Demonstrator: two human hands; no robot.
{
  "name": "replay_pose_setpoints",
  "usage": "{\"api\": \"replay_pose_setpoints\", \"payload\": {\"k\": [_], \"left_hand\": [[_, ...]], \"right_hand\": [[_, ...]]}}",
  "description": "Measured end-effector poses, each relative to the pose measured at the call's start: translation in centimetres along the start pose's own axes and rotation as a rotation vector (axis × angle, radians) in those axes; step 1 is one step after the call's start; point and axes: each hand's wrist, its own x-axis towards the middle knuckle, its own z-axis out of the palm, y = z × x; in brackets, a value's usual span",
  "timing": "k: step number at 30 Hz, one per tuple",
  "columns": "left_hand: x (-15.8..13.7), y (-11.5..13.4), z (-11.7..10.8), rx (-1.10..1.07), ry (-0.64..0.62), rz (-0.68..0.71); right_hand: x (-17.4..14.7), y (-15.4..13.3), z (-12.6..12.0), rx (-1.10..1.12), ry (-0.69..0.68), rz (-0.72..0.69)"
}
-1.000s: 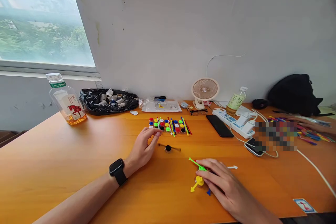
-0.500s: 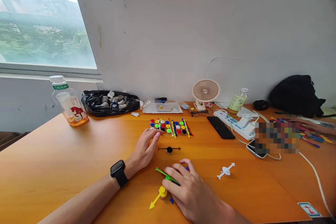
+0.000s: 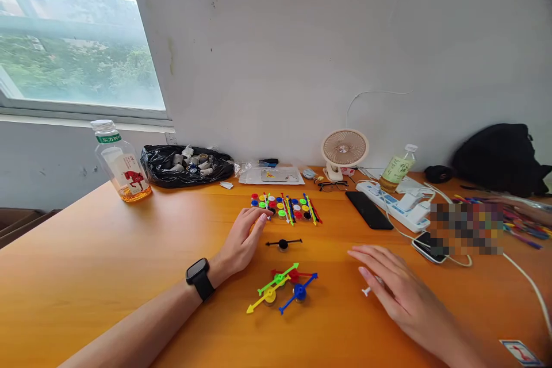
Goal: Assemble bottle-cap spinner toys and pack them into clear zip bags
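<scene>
My left hand (image 3: 240,240) rests on the table with its fingers stretched out, the tips beside the coloured discs (image 3: 282,214) and thin arrows (image 3: 312,209). My right hand (image 3: 399,290) hovers at the right, fingers apart, over a white arrow spinner (image 3: 366,291) that it mostly hides. Between the hands lie a green spinner (image 3: 279,279), a yellow spinner (image 3: 269,296), a blue spinner (image 3: 300,292) and a red spinner (image 3: 295,276), grouped closely. A black spinner (image 3: 283,244) sits on its own just behind them, to the right of my left hand.
A bottle (image 3: 125,169) and a black plastic bag (image 3: 190,167) stand at the back left. A small fan (image 3: 345,148), glasses (image 3: 333,186), a black phone (image 3: 368,210) and a power strip (image 3: 394,207) line the back right. A cable (image 3: 528,282) runs down the right side.
My right hand has left the group of spinners and moved right to the white one. The green, yellow, blue and red spinners are now uncovered. My left hand has stayed put.
</scene>
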Motion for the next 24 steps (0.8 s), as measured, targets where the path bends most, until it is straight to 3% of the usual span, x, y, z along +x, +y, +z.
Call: {"api": "replay_pose_setpoints", "payload": {"k": [4,8,16,21,24], "left_hand": [[0.1,-0.2,0.1,0.005,-0.003,-0.018],[0.1,-0.1,0.2,0.002,-0.027,-0.020],[0.0,0.4,0.2,-0.001,-0.152,-0.002],[0.0,0.3,0.2,-0.017,-0.162,-0.010],[0.0,0.3,0.3,-0.038,-0.147,-0.029]], "right_hand": [[-3.7,1.6,1.1,0.012,-0.059,0.062],[-4.4,-0.7,2.1,0.054,-0.003,0.007],[-0.5,-7.4,2.0,0.041,0.022,-0.447],[2.2,-8.7,2.8,0.038,-0.041,-0.538],[4.3,-8.7,3.8,0.019,-0.057,-0.523]]}}
